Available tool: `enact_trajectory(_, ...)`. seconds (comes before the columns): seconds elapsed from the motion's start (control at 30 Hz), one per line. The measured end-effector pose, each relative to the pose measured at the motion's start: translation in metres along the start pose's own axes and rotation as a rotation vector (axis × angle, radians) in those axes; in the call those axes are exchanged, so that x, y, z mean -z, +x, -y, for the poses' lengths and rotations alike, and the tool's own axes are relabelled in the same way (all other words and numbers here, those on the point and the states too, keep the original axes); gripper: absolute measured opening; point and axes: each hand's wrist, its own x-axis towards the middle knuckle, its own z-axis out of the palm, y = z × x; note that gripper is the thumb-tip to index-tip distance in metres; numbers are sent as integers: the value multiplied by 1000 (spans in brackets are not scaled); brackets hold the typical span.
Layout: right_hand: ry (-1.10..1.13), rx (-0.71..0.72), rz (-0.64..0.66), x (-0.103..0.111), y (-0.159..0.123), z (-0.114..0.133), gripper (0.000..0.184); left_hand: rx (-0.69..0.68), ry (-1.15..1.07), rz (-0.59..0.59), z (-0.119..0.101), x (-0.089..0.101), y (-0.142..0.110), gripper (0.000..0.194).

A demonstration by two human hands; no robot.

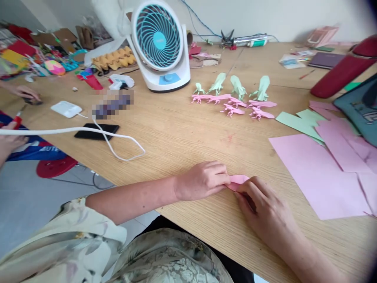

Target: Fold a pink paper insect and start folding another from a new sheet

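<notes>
A small folded piece of pink paper (238, 179) lies between my two hands near the table's front edge. My left hand (204, 180) is closed on its left end, the fingertips pressed together over it. My right hand (265, 204) pinches the right end between thumb and fingers, which hide part of the paper. Beyond them stand green folded-paper insects (236, 87), with several pink folded-paper insects (232, 110) in front. To the right, a large pink sheet (312, 177) lies flat beside pink and green paper strips (300, 125).
A white-and-blue fan (160, 43) stands at the back. A white cable (123, 135) loops over a black phone (96, 131) on the left. Another person's hand (28, 94) is at the far left. A red bottle (341, 72) lies at right near a teal case (361, 106).
</notes>
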Motion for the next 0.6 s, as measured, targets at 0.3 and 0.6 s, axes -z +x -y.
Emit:
enact_trajectory(0.3,15,-27,-10,0,2,4,11,127,-170,10,-2,1,-1,9)
enact_trajectory(0.6,54,-92,18,0,3,5,10,245,-202,66,-5,4,-2,11)
